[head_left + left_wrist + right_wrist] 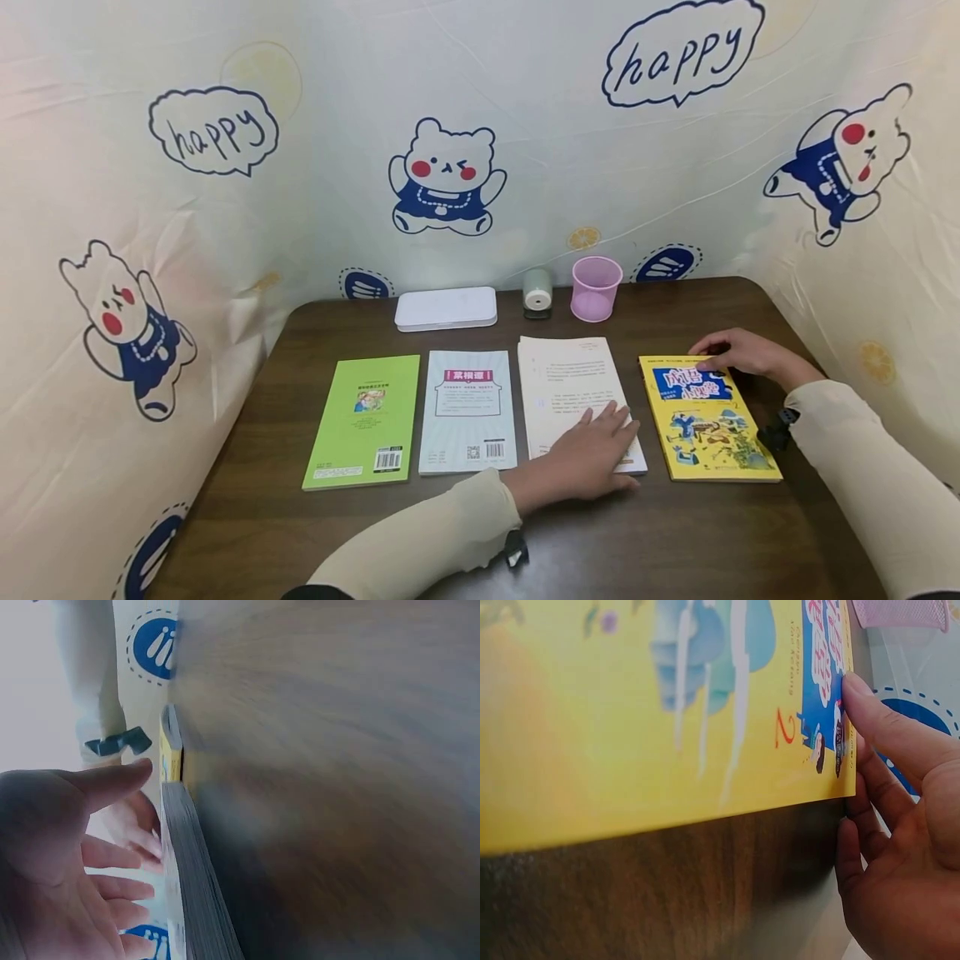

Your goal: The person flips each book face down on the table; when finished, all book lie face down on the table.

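Observation:
In the head view, my left hand (585, 454) is spread over the lower part of a white book (573, 379) with printed text. Its fingers look straight in the left wrist view, close to the cover of the thick book (196, 877); whether they touch it I cannot tell. My right hand (738, 352) is at the far edge of a yellow book (708, 433) with a blue title panel. The right wrist view shows its thumb (885, 716) on the cover of the yellow book (727, 765), with the other fingers around the top edge, pinching it.
A green book (363, 433) and a light blue book (468, 417) lie left of the white one. Along the back stand a white flat case (446, 308), a pale green pencil sharpener (537, 292) and a pink cup (596, 292). Printed cloth hangs around the brown table (247, 483).

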Demonstrator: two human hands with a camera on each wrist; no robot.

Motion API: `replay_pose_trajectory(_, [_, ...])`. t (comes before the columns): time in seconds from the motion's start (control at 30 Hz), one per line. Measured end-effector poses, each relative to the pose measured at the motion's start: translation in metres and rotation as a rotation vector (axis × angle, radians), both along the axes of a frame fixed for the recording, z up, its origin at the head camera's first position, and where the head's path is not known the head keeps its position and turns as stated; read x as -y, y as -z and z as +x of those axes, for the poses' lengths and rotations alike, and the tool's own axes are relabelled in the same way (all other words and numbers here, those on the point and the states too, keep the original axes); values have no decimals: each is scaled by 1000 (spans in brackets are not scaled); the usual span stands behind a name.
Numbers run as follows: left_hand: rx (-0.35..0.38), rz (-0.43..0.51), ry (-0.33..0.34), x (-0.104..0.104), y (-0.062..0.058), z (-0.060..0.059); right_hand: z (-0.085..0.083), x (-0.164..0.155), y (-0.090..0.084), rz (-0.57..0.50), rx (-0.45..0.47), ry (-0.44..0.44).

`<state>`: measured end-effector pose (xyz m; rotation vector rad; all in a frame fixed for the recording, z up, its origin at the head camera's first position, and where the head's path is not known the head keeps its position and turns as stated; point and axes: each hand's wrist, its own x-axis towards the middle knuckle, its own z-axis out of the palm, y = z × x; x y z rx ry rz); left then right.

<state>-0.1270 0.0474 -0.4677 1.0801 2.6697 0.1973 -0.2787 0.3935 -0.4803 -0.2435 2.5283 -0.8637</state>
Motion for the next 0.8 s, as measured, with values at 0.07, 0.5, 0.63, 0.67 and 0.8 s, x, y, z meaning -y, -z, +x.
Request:
replay_pose_trajectory(0.07, [7,-11,-5,-10,3,-2,0,0,0,-1,0,1])
replay_pose_trajectory(0.5, [14,-93,-63,-61,24,-11,1,1,0,-19,5,6])
replay_pose_trajectory(0.63, [32,-114,-83,-70,24,-10,2,2,0,-27,7,14])
replay_pose_trajectory(0.67, [38,-120,-87,-72,24,-10,2,2,0,-26,4,14])
replay_pose_trajectory(0.8, [41,-153,-99,-77,20,-10,1,2,2,-17,-10,10])
